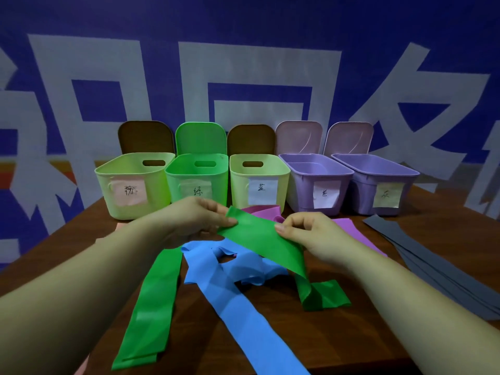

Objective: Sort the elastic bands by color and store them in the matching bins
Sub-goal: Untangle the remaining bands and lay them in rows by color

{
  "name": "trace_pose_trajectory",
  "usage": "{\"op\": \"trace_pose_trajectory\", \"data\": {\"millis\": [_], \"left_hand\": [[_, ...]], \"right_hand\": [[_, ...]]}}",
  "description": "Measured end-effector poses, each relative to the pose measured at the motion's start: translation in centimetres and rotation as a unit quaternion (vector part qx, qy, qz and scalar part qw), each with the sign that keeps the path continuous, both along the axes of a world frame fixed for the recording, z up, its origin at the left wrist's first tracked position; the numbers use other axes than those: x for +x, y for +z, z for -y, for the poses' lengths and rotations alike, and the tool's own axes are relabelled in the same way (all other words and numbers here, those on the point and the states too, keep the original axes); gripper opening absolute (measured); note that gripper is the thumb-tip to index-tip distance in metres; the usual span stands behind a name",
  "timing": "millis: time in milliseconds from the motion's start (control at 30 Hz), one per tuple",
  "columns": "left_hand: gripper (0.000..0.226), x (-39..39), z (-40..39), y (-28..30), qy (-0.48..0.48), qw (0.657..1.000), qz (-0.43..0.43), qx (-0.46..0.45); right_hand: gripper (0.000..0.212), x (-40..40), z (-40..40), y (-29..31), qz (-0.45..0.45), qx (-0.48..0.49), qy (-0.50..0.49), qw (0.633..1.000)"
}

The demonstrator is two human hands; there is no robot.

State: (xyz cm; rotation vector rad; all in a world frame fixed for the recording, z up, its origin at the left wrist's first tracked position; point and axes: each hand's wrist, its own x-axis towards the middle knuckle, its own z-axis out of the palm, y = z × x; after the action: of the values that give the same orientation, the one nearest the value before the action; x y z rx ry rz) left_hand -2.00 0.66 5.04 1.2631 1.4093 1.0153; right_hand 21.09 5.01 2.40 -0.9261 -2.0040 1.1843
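Both hands hold one green elastic band point(259, 239) above the table. My left hand point(194, 220) pinches its far end; my right hand point(305, 231) pinches its right edge. Its lower end trails down onto the table at the right. A second green band point(154, 307) lies flat under my left forearm. Blue bands point(243, 288) sprawl across the middle. Purple bands point(349, 228) lie behind my right hand, and grey bands point(433, 266) lie at the right. Five open, labelled bins stand at the back, among them the green bin point(197, 177).
From left to right the other bins are a yellow-green one point(130, 185), another yellow-green one point(259, 180), and two purple ones point(316, 182) point(378, 182). All lids stand up against a blue banner wall. The brown table point(338, 334) ends near the bottom of the view.
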Motion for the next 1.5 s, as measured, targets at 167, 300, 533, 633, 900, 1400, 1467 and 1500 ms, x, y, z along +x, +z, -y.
{"op": "trace_pose_trajectory", "data": {"millis": [167, 300, 533, 633, 900, 1400, 1467, 1500], "left_hand": [[0.004, 0.8, 0.0, 0.8, 0.018, 0.998, 0.021, 0.057], [0.008, 2.5, 0.1, 2.1, -0.015, 0.992, 0.014, 0.126], [0.010, 3.0, -0.3, 4.8, 0.049, 0.973, 0.019, 0.227], [0.009, 1.8, -0.6, 6.3, 0.132, 0.956, 0.035, 0.261], [0.011, -3.7, -0.5, 7.7, 0.293, 0.914, 0.046, 0.276], [0.005, -9.8, 4.4, 4.2, 0.337, 0.923, 0.074, 0.168], [0.006, -11.1, 5.4, 3.3, 0.346, 0.925, 0.083, 0.136], [0.005, -11.6, 6.0, 2.8, 0.349, 0.926, 0.084, 0.118]], "right_hand": [[0.020, -0.4, 0.6, 0.4, 0.109, 0.013, 0.020, 0.994], [0.049, -2.1, 0.5, 1.1, 0.023, -0.003, 0.026, 0.999], [0.019, -4.4, 0.7, 3.2, -0.132, -0.054, 0.049, 0.988], [0.014, -4.5, 0.7, 2.4, -0.088, -0.074, 0.064, 0.991], [0.011, -2.7, 0.4, 1.2, 0.040, -0.066, 0.050, 0.996], [0.010, -2.7, -1.2, 3.1, 0.114, -0.026, -0.030, 0.993], [0.018, -3.0, -1.9, 3.1, 0.093, -0.054, -0.038, 0.993], [0.021, -3.2, -2.2, 3.2, 0.089, -0.068, -0.045, 0.993]]}}
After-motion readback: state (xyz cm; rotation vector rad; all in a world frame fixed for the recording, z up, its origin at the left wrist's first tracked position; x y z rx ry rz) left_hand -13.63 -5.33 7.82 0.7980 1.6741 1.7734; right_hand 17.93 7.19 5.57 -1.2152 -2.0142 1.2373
